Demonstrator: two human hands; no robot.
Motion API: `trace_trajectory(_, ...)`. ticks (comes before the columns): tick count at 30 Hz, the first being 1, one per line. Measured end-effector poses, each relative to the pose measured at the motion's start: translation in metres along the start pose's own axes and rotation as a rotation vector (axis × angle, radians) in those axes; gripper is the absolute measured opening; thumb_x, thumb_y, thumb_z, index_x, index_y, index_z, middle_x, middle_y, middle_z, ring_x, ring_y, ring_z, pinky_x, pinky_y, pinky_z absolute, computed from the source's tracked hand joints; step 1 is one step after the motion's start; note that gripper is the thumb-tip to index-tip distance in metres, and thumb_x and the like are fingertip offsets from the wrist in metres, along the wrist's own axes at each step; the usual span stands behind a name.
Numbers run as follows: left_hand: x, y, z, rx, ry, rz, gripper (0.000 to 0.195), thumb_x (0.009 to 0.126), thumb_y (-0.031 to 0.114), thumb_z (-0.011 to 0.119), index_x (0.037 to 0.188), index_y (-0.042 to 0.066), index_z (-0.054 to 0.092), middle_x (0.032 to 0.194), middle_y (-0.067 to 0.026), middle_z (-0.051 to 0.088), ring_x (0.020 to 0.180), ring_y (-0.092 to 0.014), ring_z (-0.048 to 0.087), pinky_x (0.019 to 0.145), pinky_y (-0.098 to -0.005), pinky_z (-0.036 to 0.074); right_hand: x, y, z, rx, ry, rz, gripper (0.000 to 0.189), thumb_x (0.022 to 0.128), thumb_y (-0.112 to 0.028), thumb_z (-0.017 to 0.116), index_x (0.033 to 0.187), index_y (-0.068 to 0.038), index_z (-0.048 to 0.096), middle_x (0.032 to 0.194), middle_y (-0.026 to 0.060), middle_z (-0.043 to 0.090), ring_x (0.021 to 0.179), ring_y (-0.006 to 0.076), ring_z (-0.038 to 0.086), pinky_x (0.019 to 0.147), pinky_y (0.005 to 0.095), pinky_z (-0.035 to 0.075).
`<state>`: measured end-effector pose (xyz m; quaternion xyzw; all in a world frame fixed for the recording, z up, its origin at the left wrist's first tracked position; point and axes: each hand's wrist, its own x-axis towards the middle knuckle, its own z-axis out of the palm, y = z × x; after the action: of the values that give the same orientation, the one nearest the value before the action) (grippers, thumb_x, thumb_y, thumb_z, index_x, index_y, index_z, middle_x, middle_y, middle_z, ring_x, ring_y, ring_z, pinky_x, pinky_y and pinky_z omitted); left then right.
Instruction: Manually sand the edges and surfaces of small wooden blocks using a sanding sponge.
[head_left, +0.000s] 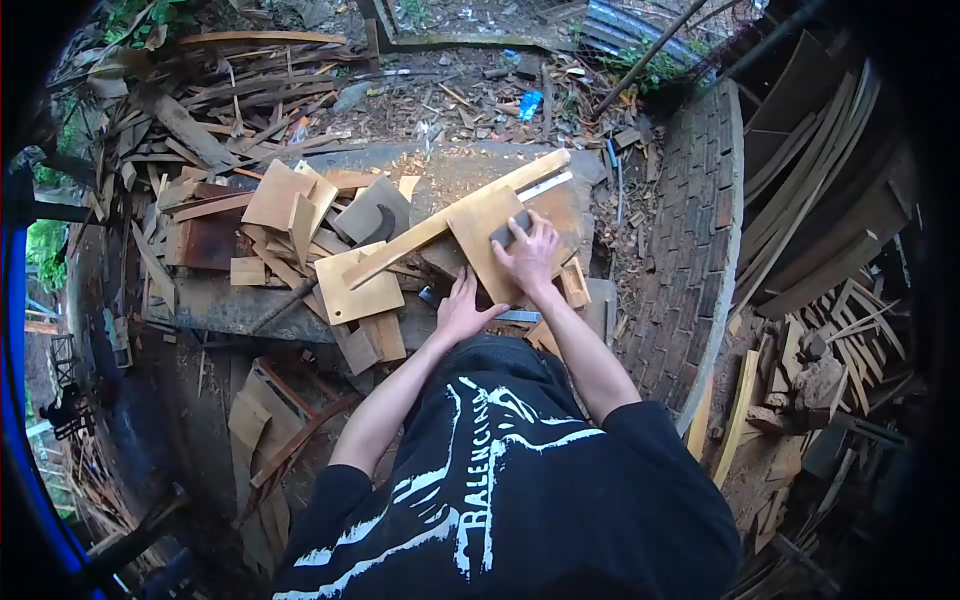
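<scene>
A flat wooden board (480, 244) lies tilted on the workbench before me. My right hand (534, 255) holds a dark grey block (511, 231), possibly a sanding block, against the board's face. At the board's near left edge rests my left hand (463, 309), with its thumb spread towards the lower corner and its fingers pointing away from me. A long wooden strip (457, 217) runs diagonally along the board's far side. Under its near end is a pale board with a small hole (364, 296). A white flat strip (546, 186) shows just beyond the board.
Wood offcuts (277, 195) and a curved dark tool part (381, 223) crowd the left of the workbench (217, 304). A small wooden piece with a recess (575, 283) sits at right. Beyond it stands a brick wall (675, 225). Scrap slats (247, 112) pile up behind.
</scene>
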<state>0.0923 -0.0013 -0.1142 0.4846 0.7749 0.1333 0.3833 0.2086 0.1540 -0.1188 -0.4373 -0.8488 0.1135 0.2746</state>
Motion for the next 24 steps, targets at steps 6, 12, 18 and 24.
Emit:
trace_trajectory(6,0.003,-0.006,-0.002,-0.007,-0.04,-0.016,0.127,0.08,0.079,0.071,0.167,0.003,0.02,0.173,-0.023,0.023,0.157,-0.032,0.032,0.117,-0.0499,0.042,-0.024,-0.032,-0.004,0.135,-0.202,-0.252,0.056,0.076,-0.039,0.084,0.124,-0.013,0.075,0.142,0.0216,0.055,0.129,0.0407,0.05,0.114,0.0558,0.034)
trace_trajectory(12,-0.002,-0.003,-0.001,0.03,0.024,0.023,0.127,0.083,0.079,0.067,0.167,0.001,0.015,0.173,-0.0225,0.021,0.161,-0.031,0.023,0.117,-0.0502,0.041,-0.005,-0.002,-0.009,0.109,-0.186,-0.22,0.056,0.075,-0.04,0.084,0.123,-0.011,0.076,0.142,0.0203,0.055,0.131,0.039,0.049,0.115,0.0548,0.032)
trace_trajectory(18,-0.002,-0.002,0.0,0.019,0.038,0.033,0.128,0.082,0.08,0.067,0.168,0.002,0.013,0.173,-0.0227,0.023,0.161,-0.032,0.024,0.117,-0.0513,0.042,0.023,0.027,-0.004,-0.015,-0.058,0.031,0.054,0.078,-0.043,0.083,0.123,-0.013,0.077,0.141,0.0229,0.055,0.133,0.0387,0.048,0.113,0.0536,0.034)
trace_trajectory(24,-0.002,-0.007,0.006,0.037,0.09,0.024,0.12,0.083,0.077,0.069,0.166,0.005,0.023,0.169,-0.023,0.031,0.155,-0.034,0.035,0.113,-0.0521,0.045,0.003,-0.018,0.007,0.074,-0.14,-0.06,0.057,0.078,-0.041,0.081,0.127,-0.011,0.073,0.145,0.0245,0.052,0.132,0.0421,0.048,0.113,0.0554,0.035)
